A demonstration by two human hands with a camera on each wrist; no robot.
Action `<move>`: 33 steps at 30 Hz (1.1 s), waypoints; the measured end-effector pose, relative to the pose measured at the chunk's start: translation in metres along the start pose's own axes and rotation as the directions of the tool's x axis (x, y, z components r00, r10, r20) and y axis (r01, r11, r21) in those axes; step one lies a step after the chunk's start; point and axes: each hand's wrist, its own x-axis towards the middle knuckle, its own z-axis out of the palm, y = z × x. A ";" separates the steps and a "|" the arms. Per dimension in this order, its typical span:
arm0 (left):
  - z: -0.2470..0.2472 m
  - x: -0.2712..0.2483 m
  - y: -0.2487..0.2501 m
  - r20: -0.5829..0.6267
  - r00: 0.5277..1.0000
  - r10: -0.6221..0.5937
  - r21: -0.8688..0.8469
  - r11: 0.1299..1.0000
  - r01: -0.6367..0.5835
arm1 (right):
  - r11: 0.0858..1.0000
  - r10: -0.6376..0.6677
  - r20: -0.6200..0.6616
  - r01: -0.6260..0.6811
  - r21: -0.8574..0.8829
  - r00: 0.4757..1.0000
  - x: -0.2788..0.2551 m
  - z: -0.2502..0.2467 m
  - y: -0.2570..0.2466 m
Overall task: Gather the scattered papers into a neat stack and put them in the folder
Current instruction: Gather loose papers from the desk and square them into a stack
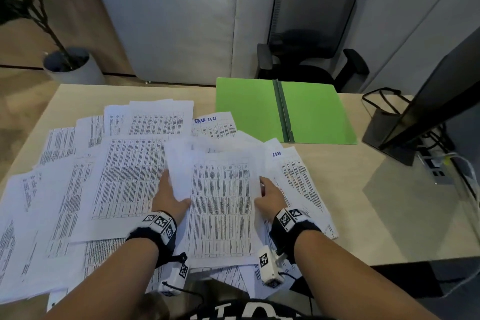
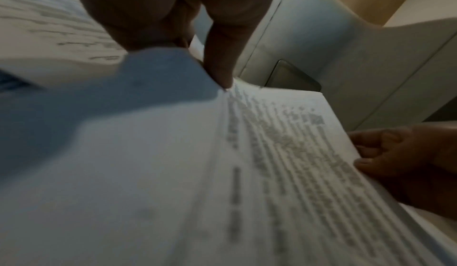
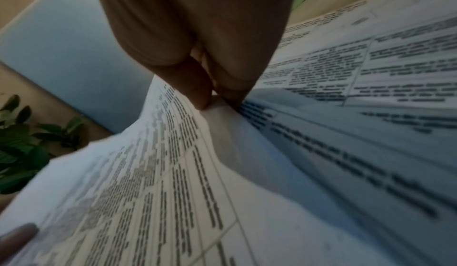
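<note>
Two hands are at work: the left hand (image 1: pixel 170 196) and the right hand (image 1: pixel 270 196), each wearing one wrist strap with black-and-white markers. The papers (image 1: pixel 130 171) spread around and under both hands overlap too much for an exact count; well over a dozen sheets show. Beyond the right hand lies one open green folder (image 1: pixel 259 112). Farther off stand one office chair (image 1: pixel 311 21), one potted plant (image 1: pixel 70 65) and one monitor (image 1: pixel 441 91).
</note>
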 end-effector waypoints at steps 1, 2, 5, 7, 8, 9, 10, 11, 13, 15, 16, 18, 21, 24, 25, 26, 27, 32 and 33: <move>-0.001 -0.002 0.004 -0.007 1.000 0.024 -0.030 0.999 -0.024 | 1.000 -0.011 -0.028 0.011 -0.003 1.000 0.003 -0.001 -0.001; -0.004 -0.004 0.011 -0.023 0.998 0.051 -0.083 0.995 -0.052 | 1.000 -0.002 -0.064 0.002 -0.004 0.998 0.006 -0.004 -0.003; -0.020 -0.011 0.037 -0.096 0.986 0.132 -0.211 0.966 -0.150 | 0.988 0.048 -0.114 -0.031 0.149 0.992 0.012 -0.025 -0.018; -0.032 -0.015 0.054 -0.133 0.974 0.185 -0.270 0.938 -0.215 | 0.934 0.023 -0.071 0.004 0.357 0.997 0.011 -0.040 -0.038; -0.038 -0.017 0.062 -0.150 0.967 0.206 -0.301 0.922 -0.243 | 0.887 -0.012 -0.053 0.035 0.461 0.999 0.008 -0.046 -0.050; -0.044 -0.018 0.069 -0.162 0.960 0.230 -0.338 0.901 -0.273 | 0.834 -0.073 -0.070 0.100 0.542 0.995 0.006 -0.050 -0.061; -0.049 -0.019 0.076 -0.175 0.948 0.267 -0.384 0.868 -0.316 | 0.795 -0.127 -0.111 0.168 0.583 0.986 0.001 -0.054 -0.074; -0.054 -0.020 0.082 -0.192 0.936 0.296 -0.419 0.837 -0.351 | 0.757 -0.191 -0.165 0.252 0.602 0.968 -0.003 -0.057 -0.085; -0.062 -0.021 0.092 -0.229 0.917 0.326 -0.486 0.778 -0.398 | 0.686 -0.316 -0.232 0.391 0.613 0.920 -0.015 -0.065 -0.107; -0.068 -0.022 0.098 -0.243 0.918 0.314 -0.558 0.729 -0.397 | 0.635 -0.415 -0.233 0.464 0.618 0.879 -0.026 -0.071 -0.121; -0.068 -0.022 0.099 -0.239 0.923 0.301 -0.578 0.720 -0.384 | 0.639 -0.436 -0.210 0.465 0.613 0.875 -0.030 -0.072 -0.123; -0.065 -0.023 0.095 -0.228 0.937 0.263 -0.576 0.740 -0.348 | 0.696 -0.446 -0.135 0.438 0.569 0.885 -0.033 -0.068 -0.117; -0.053 -0.029 0.086 -0.215 0.952 0.220 -0.523 0.797 -0.302 | 0.795 -0.398 -0.044 0.368 0.482 0.916 -0.034 -0.056 -0.099; -0.047 -0.035 0.088 -0.244 0.956 0.165 -0.440 0.860 -0.261 | 0.788 -0.387 -0.069 0.369 0.494 0.919 -0.035 -0.048 -0.098; -0.048 -0.035 0.091 -0.254 0.955 0.151 -0.453 0.854 -0.255 | 0.765 -0.391 -0.098 0.382 0.518 0.915 -0.035 -0.047 -0.101; -0.050 -0.036 0.095 -0.266 0.954 0.139 -0.477 0.841 -0.256 | 0.744 -0.385 -0.130 0.390 0.543 0.914 -0.035 -0.049 -0.104; -0.053 -0.038 0.100 -0.281 0.948 0.148 -0.502 0.820 -0.277 | 0.723 -0.370 -0.160 0.392 0.569 0.915 -0.034 -0.052 -0.107; -0.066 -0.052 0.119 -0.274 0.926 0.258 -0.618 0.691 -0.375 | 0.629 -0.389 -0.179 0.403 0.664 0.904 -0.042 -0.071 -0.120; -0.065 -0.052 0.120 -0.264 0.925 0.272 -0.625 0.683 -0.379 | 0.625 -0.396 -0.168 0.399 0.671 0.903 -0.043 -0.070 -0.121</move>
